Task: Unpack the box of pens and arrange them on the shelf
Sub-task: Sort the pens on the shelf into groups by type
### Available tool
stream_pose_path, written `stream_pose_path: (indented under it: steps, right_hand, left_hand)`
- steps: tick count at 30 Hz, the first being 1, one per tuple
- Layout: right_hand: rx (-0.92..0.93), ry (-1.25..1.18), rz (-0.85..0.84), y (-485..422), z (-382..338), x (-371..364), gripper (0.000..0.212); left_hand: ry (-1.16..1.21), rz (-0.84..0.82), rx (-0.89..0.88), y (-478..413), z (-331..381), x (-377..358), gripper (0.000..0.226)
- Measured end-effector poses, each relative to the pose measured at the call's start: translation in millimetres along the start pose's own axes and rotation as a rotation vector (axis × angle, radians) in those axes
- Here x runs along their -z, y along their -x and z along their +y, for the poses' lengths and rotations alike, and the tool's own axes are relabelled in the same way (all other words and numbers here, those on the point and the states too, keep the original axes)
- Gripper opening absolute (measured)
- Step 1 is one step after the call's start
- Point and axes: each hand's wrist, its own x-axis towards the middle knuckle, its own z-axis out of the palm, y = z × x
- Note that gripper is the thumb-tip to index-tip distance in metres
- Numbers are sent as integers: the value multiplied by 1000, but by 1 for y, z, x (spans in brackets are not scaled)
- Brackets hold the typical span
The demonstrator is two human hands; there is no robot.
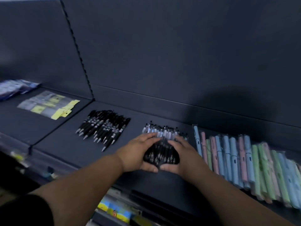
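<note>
A bunch of pens (162, 154) with clear barrels and black grips lies on the dark shelf (68, 144), tips toward me. My left hand (135, 154) cups its left side and my right hand (184, 152) cups its right side. On both hands the fingers curve over the far part of the bunch and the thumbs meet at its near end. Part of the bunch is hidden under my fingers. No box is in view.
A fanned pile of black pens (104, 128) lies to the left. Pastel pens in clear sleeves (244, 160) fill the right side. Yellow-tagged packets (48, 105) and blue packets (14, 88) sit on the neighbouring shelf section. Colourful items (115, 211) show on the shelf below.
</note>
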Motion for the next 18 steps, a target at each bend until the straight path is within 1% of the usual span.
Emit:
stream_pose_path:
  steps: [2,4,5,7,9,14,16,18]
  right_hand:
    - [-3,2,32,1,-12,4,91]
    - [22,0,100,0,-30,6,74]
    - [33,-1,109,0,-41,5,67]
    - [58,2,73,-1,-69,-2,58]
    - [103,-16,33,0,-103,-15,52]
    - [270,-112,-78,19,-209,-76,49]
    - [328,-159,-179,36,-252,-114,47]
    - [356,-137,-317,56,-290,-159,49]
  left_hand:
    - [22,99,78,20,0,1,94]
    - [60,239,178,48,-4,2,79]
    - [65,297,231,65,-8,3,73]
    - [83,383,345,106,-18,9,64]
    - [95,457,458,155,-31,17,63]
    - [134,478,811,319,-69,17,75]
    - [155,450,970,396,-79,6,81]
    - [180,397,1113,472,-85,-10,86]
